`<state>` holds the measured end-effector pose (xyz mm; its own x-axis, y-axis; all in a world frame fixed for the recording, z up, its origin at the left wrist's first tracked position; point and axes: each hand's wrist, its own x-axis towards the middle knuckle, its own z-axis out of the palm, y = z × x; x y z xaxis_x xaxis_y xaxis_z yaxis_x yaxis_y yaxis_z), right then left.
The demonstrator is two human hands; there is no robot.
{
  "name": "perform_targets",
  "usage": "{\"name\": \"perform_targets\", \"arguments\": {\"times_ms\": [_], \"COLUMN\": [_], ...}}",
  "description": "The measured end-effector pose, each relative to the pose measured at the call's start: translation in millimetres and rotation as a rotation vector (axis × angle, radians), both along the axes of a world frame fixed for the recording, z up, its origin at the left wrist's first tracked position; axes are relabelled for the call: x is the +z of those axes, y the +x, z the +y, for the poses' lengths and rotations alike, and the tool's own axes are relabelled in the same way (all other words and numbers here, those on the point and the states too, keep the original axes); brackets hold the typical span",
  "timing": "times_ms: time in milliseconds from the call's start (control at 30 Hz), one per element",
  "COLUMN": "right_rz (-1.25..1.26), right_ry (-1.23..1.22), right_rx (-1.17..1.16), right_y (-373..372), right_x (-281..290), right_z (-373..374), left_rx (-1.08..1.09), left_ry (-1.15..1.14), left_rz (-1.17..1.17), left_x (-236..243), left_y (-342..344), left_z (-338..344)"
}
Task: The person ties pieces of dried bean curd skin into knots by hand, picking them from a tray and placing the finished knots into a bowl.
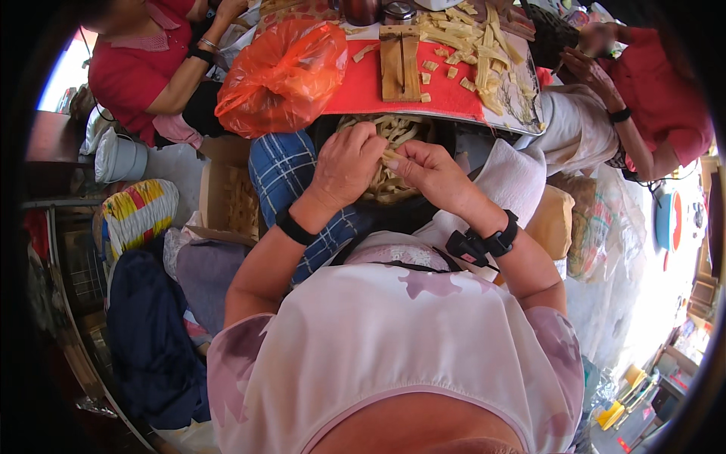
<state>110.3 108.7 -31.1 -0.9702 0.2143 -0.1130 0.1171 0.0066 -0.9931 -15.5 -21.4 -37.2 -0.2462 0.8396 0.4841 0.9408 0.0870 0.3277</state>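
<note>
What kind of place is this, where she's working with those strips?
Probably an informal home or courtyard workshop for handcraft. Both hands, left and right, work pale strips over a lap basket; more strips litter a red-covered table, with other people seated around and bags and bundles crowding the floor.

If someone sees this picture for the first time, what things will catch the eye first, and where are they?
At the centre, the left hand and right hand meet on a pale strip above a dark bowl of pale strips. Just beyond, at upper left, a bright orange plastic bag lies beside a red mat carrying a wooden block and more cut strips.
</note>
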Motion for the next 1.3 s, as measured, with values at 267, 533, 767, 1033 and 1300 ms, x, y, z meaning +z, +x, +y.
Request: {"name": "perform_targets", "arguments": {"times_ms": [267,533,767,1033,1300], "right_rz": [0.066,0.055,0.064,0.077,-0.067], "right_ry": [0.04,-0.065,0.076,0.096,0.672], "right_rx": [-0.112,-0.306,-0.395,-0.39,-0.461], "right_y": [-7,-35,-52,-74,-80], "right_x": [36,25,19,32,-15], "right_z": [-3,66,78,89,94], "left_rx": [-0.083,-0.292,-0.117,0.025,0.251], "left_ry": [0.106,0.11,0.087,0.145,-0.105], "left_rz": [0.036,-1.408,-1.1,-1.077,-0.727], "left_x": [-8,13,14,10,-6], "left_y": [-40,-48,-61,-76,-81], "left_z": [23,48,68,83,80]}}
